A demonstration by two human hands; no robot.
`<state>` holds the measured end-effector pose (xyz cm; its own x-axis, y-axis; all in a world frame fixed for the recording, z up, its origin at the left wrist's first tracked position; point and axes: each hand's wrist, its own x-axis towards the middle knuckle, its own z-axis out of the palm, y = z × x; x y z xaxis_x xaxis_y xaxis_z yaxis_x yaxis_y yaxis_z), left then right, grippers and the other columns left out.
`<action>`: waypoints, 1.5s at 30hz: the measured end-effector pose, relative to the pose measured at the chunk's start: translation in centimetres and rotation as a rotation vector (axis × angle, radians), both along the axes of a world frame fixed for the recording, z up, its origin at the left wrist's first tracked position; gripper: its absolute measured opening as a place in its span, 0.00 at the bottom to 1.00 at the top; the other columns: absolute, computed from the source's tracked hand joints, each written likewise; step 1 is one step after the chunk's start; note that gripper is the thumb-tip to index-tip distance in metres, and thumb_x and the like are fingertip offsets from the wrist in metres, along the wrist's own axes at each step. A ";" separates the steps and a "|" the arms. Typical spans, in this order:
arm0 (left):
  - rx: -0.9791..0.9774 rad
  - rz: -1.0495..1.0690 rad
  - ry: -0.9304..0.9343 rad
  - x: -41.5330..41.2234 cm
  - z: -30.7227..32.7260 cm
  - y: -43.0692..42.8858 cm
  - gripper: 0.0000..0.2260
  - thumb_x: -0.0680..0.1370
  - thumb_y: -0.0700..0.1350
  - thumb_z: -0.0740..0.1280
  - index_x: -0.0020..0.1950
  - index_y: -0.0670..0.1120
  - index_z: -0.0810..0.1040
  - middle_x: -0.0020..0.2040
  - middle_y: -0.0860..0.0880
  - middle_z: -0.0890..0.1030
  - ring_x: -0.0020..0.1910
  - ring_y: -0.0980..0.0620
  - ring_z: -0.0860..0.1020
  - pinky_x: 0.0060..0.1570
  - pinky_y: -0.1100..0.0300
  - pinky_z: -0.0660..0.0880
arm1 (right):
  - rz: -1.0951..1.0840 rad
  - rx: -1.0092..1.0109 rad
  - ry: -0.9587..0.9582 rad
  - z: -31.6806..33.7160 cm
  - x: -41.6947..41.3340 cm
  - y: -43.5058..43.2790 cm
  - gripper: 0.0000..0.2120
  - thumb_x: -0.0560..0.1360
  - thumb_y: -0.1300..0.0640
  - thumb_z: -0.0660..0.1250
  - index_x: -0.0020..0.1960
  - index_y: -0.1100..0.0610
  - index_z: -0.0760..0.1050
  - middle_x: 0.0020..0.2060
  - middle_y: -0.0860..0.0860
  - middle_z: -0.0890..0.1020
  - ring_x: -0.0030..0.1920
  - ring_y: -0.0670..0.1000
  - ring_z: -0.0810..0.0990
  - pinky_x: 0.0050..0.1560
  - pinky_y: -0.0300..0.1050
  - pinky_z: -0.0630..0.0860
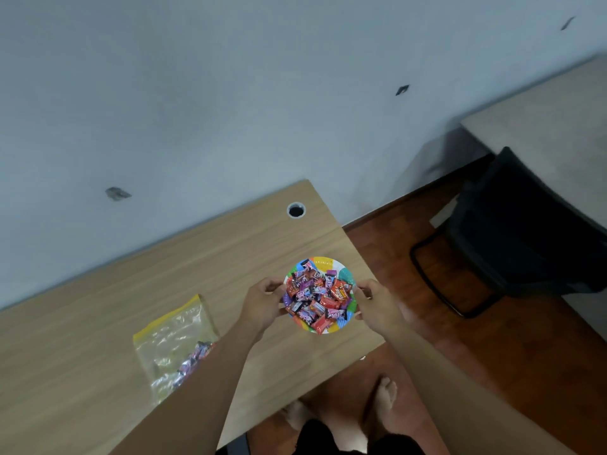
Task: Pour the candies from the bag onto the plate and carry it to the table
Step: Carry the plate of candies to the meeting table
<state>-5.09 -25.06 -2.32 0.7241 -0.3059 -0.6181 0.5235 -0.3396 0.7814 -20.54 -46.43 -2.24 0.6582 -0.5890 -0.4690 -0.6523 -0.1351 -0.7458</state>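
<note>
Round paper plate with multicoloured rim (331,263), heaped with red and purple wrapped candies (317,297), gripped at opposite rim edges by left hand (262,305) and right hand (377,305), near corner of light wooden desk (213,257); lifted or resting, cannot tell. Risks: flimsy rim buckling, tilt spilling heap. Clear zip bag with yellow strip (170,336) on desk, few candies inside. "LUSH"-like lettering on wrappers, not surely legible.

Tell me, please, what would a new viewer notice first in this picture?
First comes the colourful plate, heaped with red and purple wrapped candies, held at its rim by the left hand and right hand over the right end of the wooden desk. Next comes the clear bag with a yellow zip edge, lying on the desk to the left with a few candies inside.
</note>
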 end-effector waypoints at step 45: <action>-0.183 -0.865 -0.116 -43.6 13.1 -52.4 0.09 0.85 0.42 0.68 0.63 0.43 0.85 0.58 0.44 0.89 0.56 0.46 0.89 0.55 0.50 0.87 | -0.841 -0.139 -0.168 12.4 -54.3 -35.9 0.10 0.86 0.49 0.63 0.57 0.54 0.80 0.47 0.49 0.88 0.44 0.47 0.90 0.39 0.48 0.89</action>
